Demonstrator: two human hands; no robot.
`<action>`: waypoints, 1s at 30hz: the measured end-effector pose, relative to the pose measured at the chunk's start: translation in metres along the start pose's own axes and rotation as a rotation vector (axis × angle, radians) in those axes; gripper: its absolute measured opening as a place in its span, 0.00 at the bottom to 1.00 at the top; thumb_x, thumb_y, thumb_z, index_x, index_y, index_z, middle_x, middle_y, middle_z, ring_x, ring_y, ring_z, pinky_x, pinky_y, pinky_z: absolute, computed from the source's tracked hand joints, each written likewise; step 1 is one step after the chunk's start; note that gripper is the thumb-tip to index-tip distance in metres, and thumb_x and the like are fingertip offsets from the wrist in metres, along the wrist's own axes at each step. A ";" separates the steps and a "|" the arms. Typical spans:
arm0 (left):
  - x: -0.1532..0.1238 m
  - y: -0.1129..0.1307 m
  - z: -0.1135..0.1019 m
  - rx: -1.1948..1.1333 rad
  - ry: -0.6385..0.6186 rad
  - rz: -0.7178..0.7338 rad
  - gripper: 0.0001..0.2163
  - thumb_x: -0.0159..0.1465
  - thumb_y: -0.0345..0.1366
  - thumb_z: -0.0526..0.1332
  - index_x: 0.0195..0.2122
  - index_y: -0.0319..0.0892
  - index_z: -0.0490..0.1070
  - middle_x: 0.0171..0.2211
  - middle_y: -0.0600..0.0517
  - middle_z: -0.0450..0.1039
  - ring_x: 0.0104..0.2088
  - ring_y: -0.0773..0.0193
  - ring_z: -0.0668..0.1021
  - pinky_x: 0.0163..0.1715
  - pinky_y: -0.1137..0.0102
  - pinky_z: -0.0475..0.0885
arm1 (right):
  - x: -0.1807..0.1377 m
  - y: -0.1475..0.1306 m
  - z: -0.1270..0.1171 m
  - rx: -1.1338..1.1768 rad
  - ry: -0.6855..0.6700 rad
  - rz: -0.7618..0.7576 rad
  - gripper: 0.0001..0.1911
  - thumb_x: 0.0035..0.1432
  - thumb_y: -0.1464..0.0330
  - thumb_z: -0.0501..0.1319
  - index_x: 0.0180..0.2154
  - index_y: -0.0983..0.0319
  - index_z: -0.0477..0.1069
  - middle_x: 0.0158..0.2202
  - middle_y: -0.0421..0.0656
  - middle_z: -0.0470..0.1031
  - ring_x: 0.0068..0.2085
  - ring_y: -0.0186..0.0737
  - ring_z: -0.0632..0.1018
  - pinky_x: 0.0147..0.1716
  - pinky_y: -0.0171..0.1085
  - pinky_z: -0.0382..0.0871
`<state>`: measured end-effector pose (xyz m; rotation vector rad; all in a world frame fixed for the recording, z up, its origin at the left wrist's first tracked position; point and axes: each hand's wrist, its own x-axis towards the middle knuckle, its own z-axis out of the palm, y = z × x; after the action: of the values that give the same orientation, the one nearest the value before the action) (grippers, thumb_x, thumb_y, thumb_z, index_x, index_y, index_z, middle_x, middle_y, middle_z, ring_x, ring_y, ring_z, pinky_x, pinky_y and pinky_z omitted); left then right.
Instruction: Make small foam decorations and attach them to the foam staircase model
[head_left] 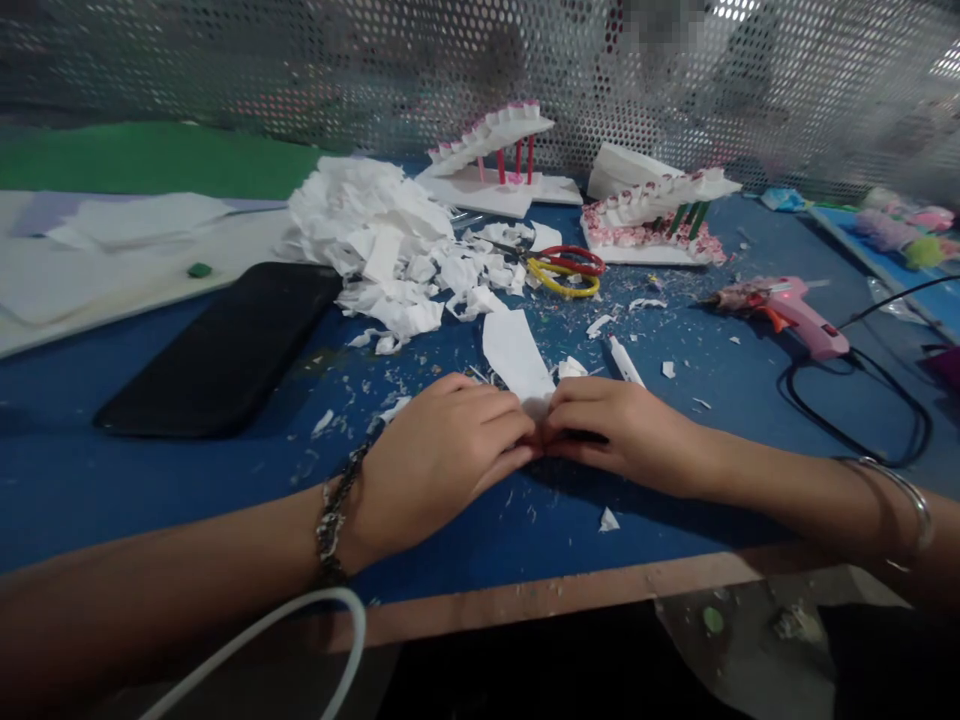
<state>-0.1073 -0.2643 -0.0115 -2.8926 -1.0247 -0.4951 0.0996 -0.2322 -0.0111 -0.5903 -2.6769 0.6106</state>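
White cable (361, 622) up front! Left hand (442, 465) and right hand (626, 430) share a pinching grip on paper (517, 350), this piece unattached; two stair models (491, 128) behind look built.

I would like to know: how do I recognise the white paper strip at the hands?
On the blue tabletop, find the crumpled heap of white paper. Come nearer to the person, rightward, to the long, smooth white paper strip. Unlike the loose scraps around, its near end is at the fingertips of the left hand and right hand.
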 end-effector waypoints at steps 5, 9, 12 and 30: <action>0.002 0.001 0.000 -0.085 -0.038 -0.113 0.07 0.64 0.35 0.58 0.28 0.40 0.69 0.26 0.54 0.71 0.28 0.62 0.72 0.30 0.68 0.56 | 0.005 -0.002 -0.003 0.043 0.001 0.069 0.04 0.59 0.73 0.58 0.32 0.67 0.71 0.31 0.42 0.70 0.31 0.31 0.70 0.32 0.30 0.62; 0.003 0.001 0.000 -0.150 -0.053 -0.163 0.03 0.63 0.33 0.58 0.34 0.41 0.69 0.32 0.53 0.73 0.32 0.62 0.74 0.31 0.69 0.59 | 0.010 -0.003 -0.006 0.070 -0.027 0.127 0.02 0.57 0.75 0.60 0.31 0.67 0.71 0.29 0.41 0.70 0.31 0.30 0.69 0.32 0.30 0.61; 0.002 0.000 0.000 -0.071 -0.016 -0.047 0.05 0.66 0.33 0.55 0.36 0.42 0.70 0.34 0.53 0.74 0.34 0.62 0.75 0.32 0.68 0.58 | 0.011 -0.004 -0.007 0.070 -0.012 0.165 0.02 0.55 0.75 0.61 0.30 0.66 0.70 0.28 0.39 0.69 0.30 0.30 0.68 0.31 0.29 0.60; 0.011 0.010 -0.012 0.163 -0.122 -0.040 0.07 0.64 0.36 0.57 0.34 0.42 0.74 0.33 0.52 0.76 0.34 0.62 0.76 0.31 0.70 0.64 | 0.007 -0.007 -0.012 -0.205 -0.094 0.034 0.06 0.59 0.76 0.56 0.31 0.68 0.71 0.31 0.44 0.69 0.33 0.34 0.70 0.32 0.32 0.61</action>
<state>-0.0966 -0.2677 0.0041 -2.7916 -1.0849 -0.2262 0.0965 -0.2312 0.0044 -0.6781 -2.8449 0.3836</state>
